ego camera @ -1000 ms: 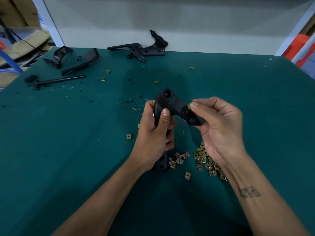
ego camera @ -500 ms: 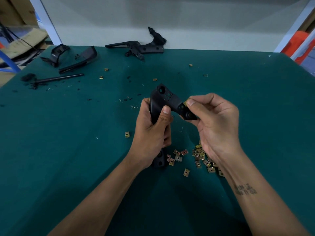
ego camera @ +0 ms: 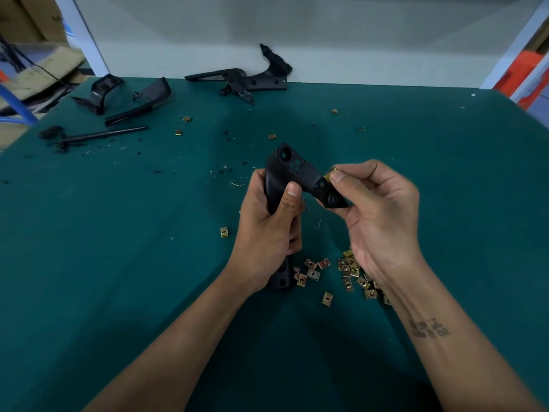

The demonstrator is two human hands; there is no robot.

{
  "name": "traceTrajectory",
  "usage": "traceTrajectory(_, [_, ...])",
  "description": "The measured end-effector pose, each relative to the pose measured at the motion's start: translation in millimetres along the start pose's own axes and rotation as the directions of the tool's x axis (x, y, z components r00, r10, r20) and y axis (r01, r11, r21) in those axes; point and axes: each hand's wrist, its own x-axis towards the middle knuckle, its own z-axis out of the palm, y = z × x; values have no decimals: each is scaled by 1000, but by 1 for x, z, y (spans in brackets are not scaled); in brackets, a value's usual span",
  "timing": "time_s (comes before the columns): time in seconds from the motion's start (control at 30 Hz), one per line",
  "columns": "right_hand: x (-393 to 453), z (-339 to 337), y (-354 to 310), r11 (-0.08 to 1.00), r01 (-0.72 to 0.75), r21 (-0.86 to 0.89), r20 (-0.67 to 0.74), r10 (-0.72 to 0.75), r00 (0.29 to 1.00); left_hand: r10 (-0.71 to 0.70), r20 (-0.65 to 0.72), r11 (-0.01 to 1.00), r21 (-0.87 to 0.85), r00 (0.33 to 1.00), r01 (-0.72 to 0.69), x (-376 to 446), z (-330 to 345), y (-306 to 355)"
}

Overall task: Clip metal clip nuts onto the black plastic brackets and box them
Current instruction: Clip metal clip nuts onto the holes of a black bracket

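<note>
my left hand (ego camera: 269, 233) grips the curved black plastic bracket (ego camera: 292, 173), held above the green table (ego camera: 118, 263). my right hand (ego camera: 377, 209) pinches a brass-coloured metal clip nut (ego camera: 329, 174) at the bracket's right edge. best pushed squarely, nut hole over bracket hole. no box in view.

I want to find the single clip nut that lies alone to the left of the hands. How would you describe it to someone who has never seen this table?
On the green table, find the left hand that grips the black bracket. Just left of its knuckles lies one brass-coloured clip nut. It lies alone on bare cloth, unlike the pile of clip nuts under the right hand.
</note>
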Motion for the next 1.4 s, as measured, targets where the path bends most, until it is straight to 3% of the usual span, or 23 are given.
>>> traceTrajectory(0.5, [-2,5,7,983,107,-149,-9,-109,994,-15,11,999,-38,1000,16,0,-1,0])
traceTrajectory(0.63, [-12,15,19,972,210,-104,-76,-218,973,-9,25,997,-77,1000,11,0,-1,-2])
traceTrajectory(0.83, [-13,17,23,977,204,-52,-86,-208,974,17,22,996,-83,1000,-15,-1,-1,-2])
traceTrajectory(1.13, [-18,19,25,959,239,-154,1,-242,970,21,-52,997,-78,998,-25,-3,0,-1])
traceTrajectory(1.4, [-18,17,16,915,318,-247,151,-288,946,34,-22,997,-71,999,-35,-3,-2,0])
